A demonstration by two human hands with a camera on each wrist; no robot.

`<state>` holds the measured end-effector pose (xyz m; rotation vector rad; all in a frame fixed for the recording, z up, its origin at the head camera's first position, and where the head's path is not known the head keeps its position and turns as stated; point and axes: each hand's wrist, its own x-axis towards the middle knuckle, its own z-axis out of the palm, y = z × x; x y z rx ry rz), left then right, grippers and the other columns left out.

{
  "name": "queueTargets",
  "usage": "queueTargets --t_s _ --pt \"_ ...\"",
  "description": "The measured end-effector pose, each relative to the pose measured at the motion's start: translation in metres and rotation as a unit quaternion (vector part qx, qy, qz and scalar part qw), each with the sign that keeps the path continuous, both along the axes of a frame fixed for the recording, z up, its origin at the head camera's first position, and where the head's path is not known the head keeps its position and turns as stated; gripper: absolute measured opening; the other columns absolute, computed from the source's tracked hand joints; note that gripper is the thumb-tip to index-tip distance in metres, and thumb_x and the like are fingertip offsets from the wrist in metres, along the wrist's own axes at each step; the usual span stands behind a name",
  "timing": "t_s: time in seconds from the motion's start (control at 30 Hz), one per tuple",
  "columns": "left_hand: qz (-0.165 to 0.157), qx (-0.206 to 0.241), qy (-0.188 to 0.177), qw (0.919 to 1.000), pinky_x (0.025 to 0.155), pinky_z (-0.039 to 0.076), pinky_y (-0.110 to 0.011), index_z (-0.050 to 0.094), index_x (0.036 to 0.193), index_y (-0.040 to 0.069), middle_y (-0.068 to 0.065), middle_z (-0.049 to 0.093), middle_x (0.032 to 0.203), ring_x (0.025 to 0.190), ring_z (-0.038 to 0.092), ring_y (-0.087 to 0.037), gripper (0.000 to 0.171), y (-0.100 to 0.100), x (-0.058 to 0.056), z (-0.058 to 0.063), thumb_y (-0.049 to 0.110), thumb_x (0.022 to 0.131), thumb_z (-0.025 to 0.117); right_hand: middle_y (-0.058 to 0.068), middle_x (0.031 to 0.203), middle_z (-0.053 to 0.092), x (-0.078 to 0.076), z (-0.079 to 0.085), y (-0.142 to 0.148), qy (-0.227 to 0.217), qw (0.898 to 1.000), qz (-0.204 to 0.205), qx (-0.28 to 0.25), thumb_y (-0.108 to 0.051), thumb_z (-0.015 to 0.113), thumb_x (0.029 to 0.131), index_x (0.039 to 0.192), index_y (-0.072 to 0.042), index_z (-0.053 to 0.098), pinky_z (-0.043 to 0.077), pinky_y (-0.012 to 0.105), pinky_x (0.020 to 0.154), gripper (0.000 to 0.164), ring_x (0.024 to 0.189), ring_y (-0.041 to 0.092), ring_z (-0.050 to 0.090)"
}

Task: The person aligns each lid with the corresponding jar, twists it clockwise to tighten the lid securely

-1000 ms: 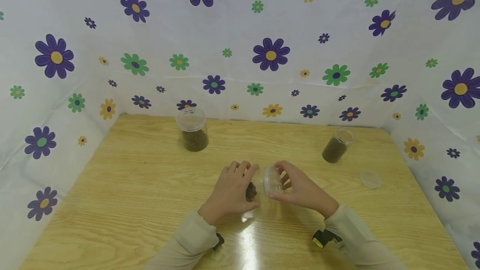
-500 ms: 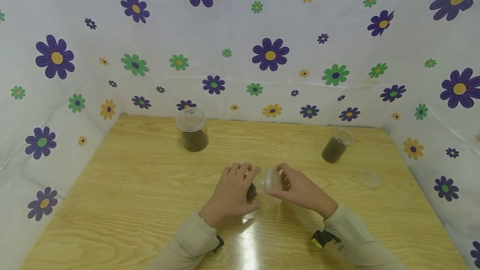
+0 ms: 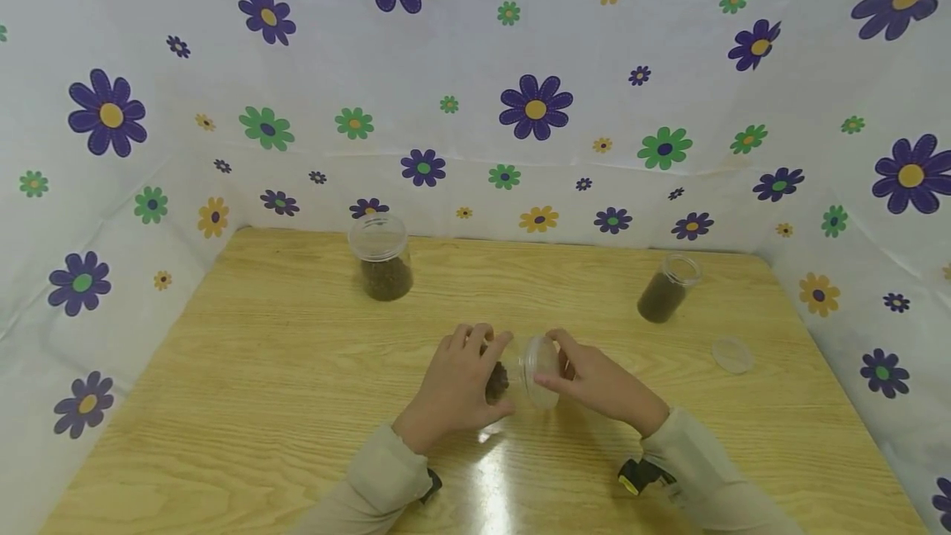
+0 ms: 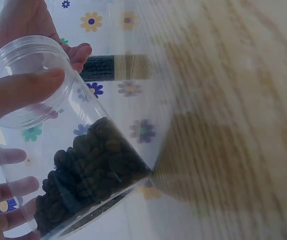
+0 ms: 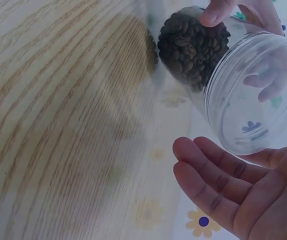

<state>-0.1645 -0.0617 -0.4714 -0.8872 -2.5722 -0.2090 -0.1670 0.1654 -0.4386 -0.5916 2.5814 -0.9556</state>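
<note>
A clear round jar [image 5: 196, 102] with dark coffee beans [image 5: 188, 50] in it leans over above the table, its mouth end to the right. My left hand [image 3: 456, 390] grips the jar's body, with the thumb on the near side and fingers round the far side. At the jar's mouth sits a clear ribbed lid [image 3: 541, 357]. My right hand [image 3: 594, 378] holds this lid, thumb across its near face and fingertips at its far edge. From the right wrist view, several right fingers [image 5: 208, 190] stretch out below the lid; the thumb is out of sight there.
A larger clear jar [image 3: 381, 267], partly filled with dark contents, stands back left on the wooden table [image 3: 282, 386]. Back right is a slimmer jar [image 3: 664, 295] of dark contents, near a flat clear disc [image 3: 732, 355]. A flowered cloth [image 3: 446, 48] hangs behind.
My right thumb has moved up across the lid's near face, and the right fingers have shifted slightly down. The jar's mouth end has turned a little more towards me. My left hand keeps its grip.
</note>
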Motion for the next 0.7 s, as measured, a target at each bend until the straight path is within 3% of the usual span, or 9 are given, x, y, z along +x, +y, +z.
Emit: queueTargets --t_s 0.13,0.27,0.5,0.7 --pt "-0.003 -0.001 -0.006 1.0 0.078 0.052 -0.037 0.047 0.128 0.016 -0.007 0.053 0.112 0.098 0.053 -0.024 0.093 -0.0006 -0.0001 0.0008 0.064 0.055 0.078 0.008 0.112 0.056 0.0026 -0.0004 0.0023 0.0 1.0 0.0 -0.015 -0.051 0.063 0.085 0.147 -0.01 0.022 0.05 0.032 0.073 0.085 0.088 0.016 0.057" --pt "-0.004 -0.002 -0.011 0.9999 0.08 0.05 -0.039 0.047 0.128 0.017 -0.007 0.053 0.111 0.097 0.053 -0.024 0.092 -0.0015 -0.0008 0.002 0.065 0.055 0.077 0.01 0.134 0.041 0.0051 0.0 0.0045 0.038 0.998 0.018 -0.047 -0.042 0.077 0.074 0.151 -0.02 0.013 0.05 0.043 0.086 0.102 0.107 0.023 0.052" --pt "0.004 -0.013 0.014 0.9998 0.081 0.046 -0.041 0.049 0.124 0.019 -0.004 0.054 0.108 0.094 0.053 -0.023 0.092 -0.0031 -0.0039 -0.0003 0.071 0.052 0.073 0.009 0.134 0.04 0.0044 -0.0012 0.0037 0.123 0.989 0.063 -0.05 -0.026 0.084 0.068 0.145 -0.017 0.024 0.053 0.039 0.08 0.098 0.107 0.024 0.054" --pt "0.015 -0.025 0.027 0.9992 0.081 0.045 -0.042 0.049 0.124 0.021 -0.002 0.055 0.107 0.094 0.053 -0.022 0.095 -0.0043 -0.0039 0.0032 0.076 0.05 0.072 0.01 0.127 0.047 0.0039 0.0002 0.0028 0.121 0.991 0.049 -0.042 -0.031 0.082 0.07 0.143 -0.01 0.028 0.054 0.037 0.077 0.093 0.101 0.02 0.055"
